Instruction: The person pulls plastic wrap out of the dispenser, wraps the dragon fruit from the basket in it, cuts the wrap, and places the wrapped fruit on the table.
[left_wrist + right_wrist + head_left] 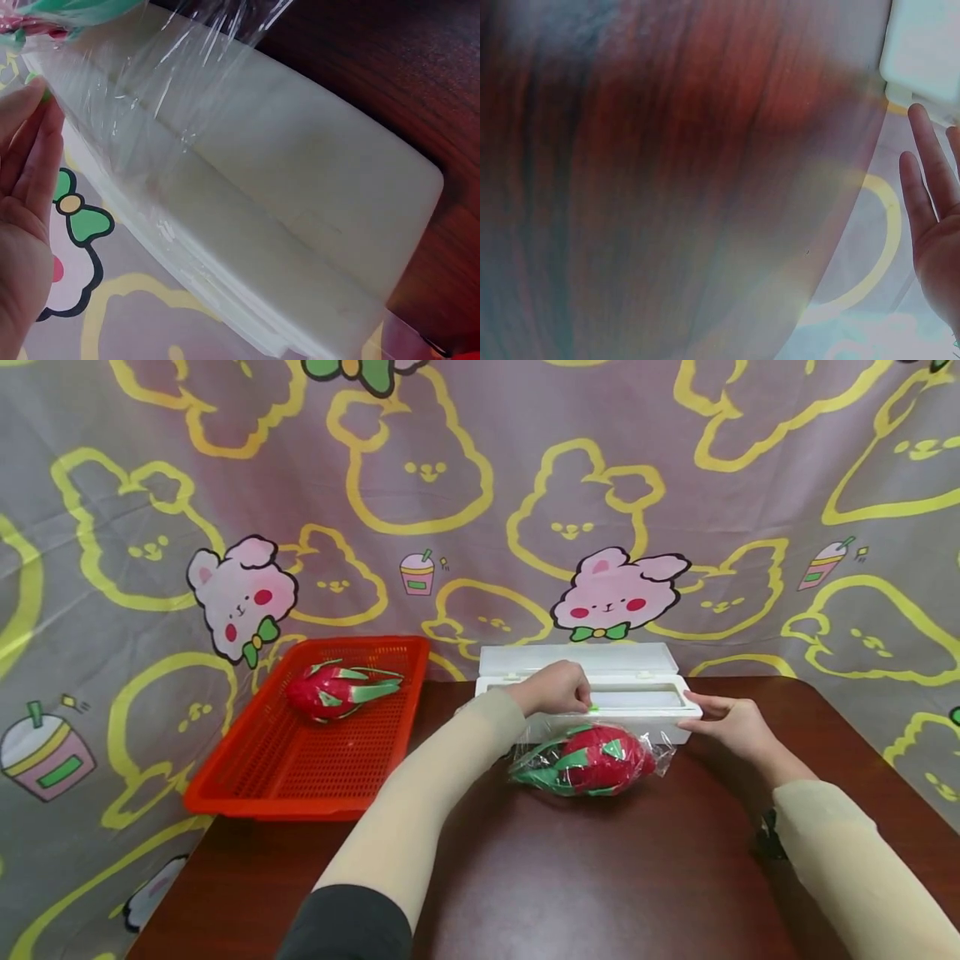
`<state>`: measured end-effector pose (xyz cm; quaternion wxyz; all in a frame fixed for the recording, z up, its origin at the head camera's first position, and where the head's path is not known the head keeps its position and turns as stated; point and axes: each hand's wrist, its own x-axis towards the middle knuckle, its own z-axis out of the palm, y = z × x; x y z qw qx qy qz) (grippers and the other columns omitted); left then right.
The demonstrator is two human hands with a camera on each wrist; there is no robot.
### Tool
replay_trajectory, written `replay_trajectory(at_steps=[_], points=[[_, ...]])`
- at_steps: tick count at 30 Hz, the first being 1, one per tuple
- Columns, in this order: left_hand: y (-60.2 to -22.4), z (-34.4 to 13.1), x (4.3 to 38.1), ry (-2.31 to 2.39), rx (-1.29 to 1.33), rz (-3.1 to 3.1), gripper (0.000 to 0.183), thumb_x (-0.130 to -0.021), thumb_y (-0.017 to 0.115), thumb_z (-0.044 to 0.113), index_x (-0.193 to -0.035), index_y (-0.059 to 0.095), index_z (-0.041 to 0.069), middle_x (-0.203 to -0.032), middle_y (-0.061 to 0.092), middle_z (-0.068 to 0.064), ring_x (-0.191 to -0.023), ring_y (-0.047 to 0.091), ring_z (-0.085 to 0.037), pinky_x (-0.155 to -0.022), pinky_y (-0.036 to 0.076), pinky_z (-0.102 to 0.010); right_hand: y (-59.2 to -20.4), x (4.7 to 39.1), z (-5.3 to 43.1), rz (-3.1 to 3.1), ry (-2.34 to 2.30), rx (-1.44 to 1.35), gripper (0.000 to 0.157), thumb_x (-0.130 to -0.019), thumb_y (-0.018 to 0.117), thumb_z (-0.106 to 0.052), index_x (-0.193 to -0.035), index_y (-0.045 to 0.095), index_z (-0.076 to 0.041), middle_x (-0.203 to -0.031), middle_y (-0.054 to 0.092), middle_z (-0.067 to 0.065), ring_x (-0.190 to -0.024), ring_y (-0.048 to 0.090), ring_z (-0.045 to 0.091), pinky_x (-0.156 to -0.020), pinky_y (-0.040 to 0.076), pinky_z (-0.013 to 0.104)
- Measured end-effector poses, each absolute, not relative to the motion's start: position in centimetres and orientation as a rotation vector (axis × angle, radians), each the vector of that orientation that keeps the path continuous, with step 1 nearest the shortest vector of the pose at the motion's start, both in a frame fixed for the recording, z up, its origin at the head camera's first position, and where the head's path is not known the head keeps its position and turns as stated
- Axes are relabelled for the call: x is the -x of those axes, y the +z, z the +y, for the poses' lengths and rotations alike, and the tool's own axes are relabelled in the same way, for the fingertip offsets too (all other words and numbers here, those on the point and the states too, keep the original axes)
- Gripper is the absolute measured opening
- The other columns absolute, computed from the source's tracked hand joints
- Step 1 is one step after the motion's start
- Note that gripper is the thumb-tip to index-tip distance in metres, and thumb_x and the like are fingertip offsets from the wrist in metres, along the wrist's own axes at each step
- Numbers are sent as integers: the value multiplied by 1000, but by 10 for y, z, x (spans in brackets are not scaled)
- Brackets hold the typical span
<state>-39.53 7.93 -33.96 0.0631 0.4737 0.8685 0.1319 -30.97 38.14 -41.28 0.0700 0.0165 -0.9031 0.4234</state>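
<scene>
A white cling film dispenser [613, 729] stands on the table with its lid [577, 658] raised at the back. My left hand [558, 687] is at its front edge and pinches a small green slider [594, 708]. With thumb and fingers, my right hand [731, 727] holds the dispenser's right end; its outer fingers [930, 165] stretch out straight in the right wrist view. Before the dispenser lies a red and green dragon fruit [603, 760] covered in clear film [180, 82], which runs up to the dispenser's front edge.
A red plastic basket [307, 806] stands at the left of the brown table [600, 877]. Inside it lies another dragon fruit [322, 693] with green leaf tips. A patterned curtain [480, 560] hangs close behind the table.
</scene>
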Motion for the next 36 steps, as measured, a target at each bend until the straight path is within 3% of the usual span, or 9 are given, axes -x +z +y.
replay_trajectory(at_steps=[10, 17, 19, 21, 25, 36], points=[[-337, 72, 392, 330, -1433, 2651, 8, -88, 72, 14, -83, 78, 10, -78, 70, 4, -76, 60, -8, -77, 46, -17, -414, 309, 381, -2733, 1264, -33, 70, -82, 78, -36, -135, 52, 2, -126, 54, 27, -114, 56, 33, -71, 45, 7], [-338, 66, 391, 306, -1462, 2661, 9, -88, 72, 14, -81, 77, 10, -77, 70, 3, -75, 60, -8, -76, 46, -17, -414, 308, 381, -2716, 1289, -52, 68, -82, 78, -30, -134, 52, 4, -125, 53, 28, -93, 59, -2, -70, 46, 7], [-337, 62, 393, 308, -1469, 2664, 9, -87, 72, 13, -81, 78, 10, -77, 70, 3, -75, 61, -8, -75, 46, -18, -413, 309, 381, -2721, 1294, -51, 68, -82, 78, -31, -135, 51, 4, -126, 53, 28, -96, 62, 3, -71, 47, 8], [-337, 58, 395, 315, -1476, 2667, 9, -87, 72, 13, -80, 78, 10, -76, 70, 3, -74, 61, -8, -75, 47, -18, -410, 309, 382, -2739, 1286, -43, 69, -83, 77, -33, -136, 50, 3, -127, 52, 28, -105, 63, 17, -73, 48, 10], [-338, 44, 398, 333, -1477, 2672, 9, -88, 73, 13, -80, 78, 11, -78, 71, 3, -73, 63, -8, -73, 48, -19, -407, 308, 385, -2769, 1267, -16, 71, -84, 75, -37, -138, 49, 2, -130, 50, 27, -117, 54, 42, -77, 50, 15], [-339, 19, 399, 291, -1475, 2683, 10, -89, 73, 18, -82, 78, 13, -80, 71, 4, -71, 61, -6, -70, 47, -19, -414, 312, 382, -2759, 1288, -21, 72, -83, 76, -37, -138, 49, 1, -130, 50, 26, -118, 52, 40, -73, 46, 7]])
